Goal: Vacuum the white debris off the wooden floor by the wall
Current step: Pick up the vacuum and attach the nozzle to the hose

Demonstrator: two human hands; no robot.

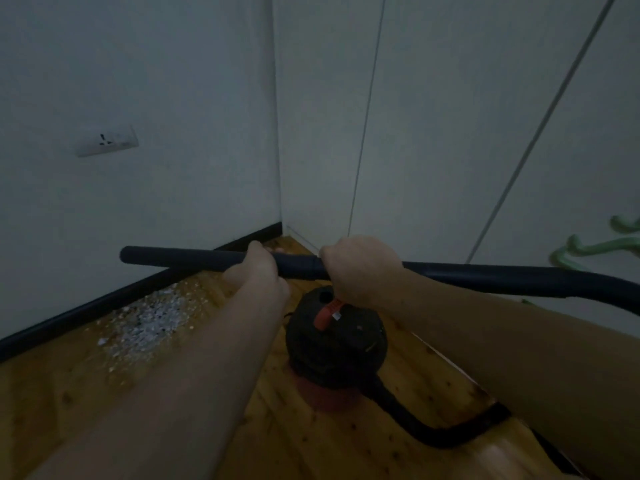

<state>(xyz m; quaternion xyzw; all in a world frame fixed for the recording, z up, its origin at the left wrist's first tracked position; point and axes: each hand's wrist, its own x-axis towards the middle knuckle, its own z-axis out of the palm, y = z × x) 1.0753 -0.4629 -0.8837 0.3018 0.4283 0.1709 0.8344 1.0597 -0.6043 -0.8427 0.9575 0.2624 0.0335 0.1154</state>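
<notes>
The left hand [258, 271] and right hand [358, 268] both curl closed around the dark vacuum tube [180, 259], held level across mid-frame. The white debris [152, 320] lies lower left on the wooden floor [52, 393] — against the dark baseboard [104, 303] of the wall [138, 81]. The black canister [337, 344] sits at lower centre.

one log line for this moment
left hand, right hand: grip vacuum tube | held level, above floor | white debris: piled by baseboard | vacuum canister: on floor
</notes>
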